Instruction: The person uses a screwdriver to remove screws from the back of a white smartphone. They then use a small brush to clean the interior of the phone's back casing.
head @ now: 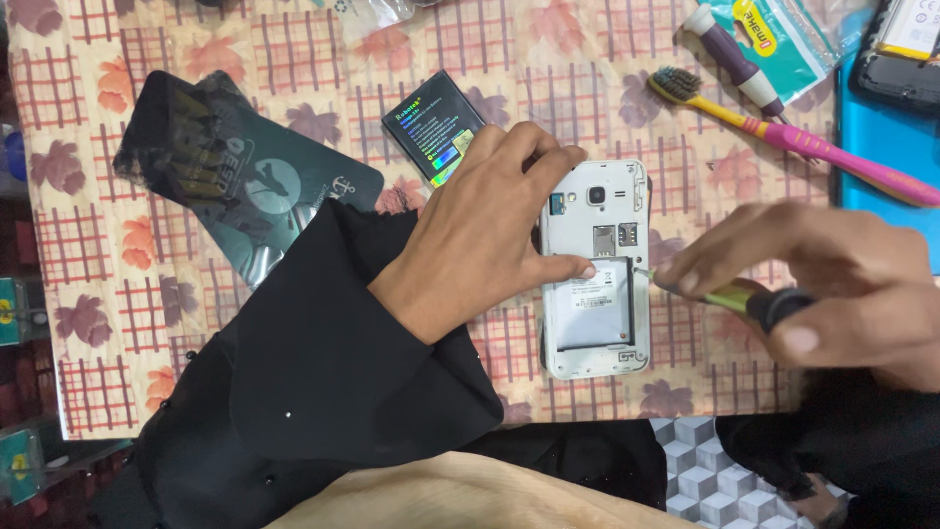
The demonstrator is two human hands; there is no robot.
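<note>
Both your hands work at the opened white phone (pixel 595 284), middle of the frame on the counter (pixel 294 59). Your left hand (pixel 480 230) presses it flat, fingers spread. Your right hand (pixel 832 284) has its grip closed around a screwdriver (pixel 729 297), tip seemingly touching the phone's right edge.

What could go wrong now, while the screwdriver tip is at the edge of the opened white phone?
The thin tip of the green-handled screwdriver in the right hand could slip off and scratch the white phone with its back cover removed. The left hand steadies the phone only with fingertips, so it might shift on the patterned tablecloth. A freed screw could perhaps get lost on that busy pattern.
</note>
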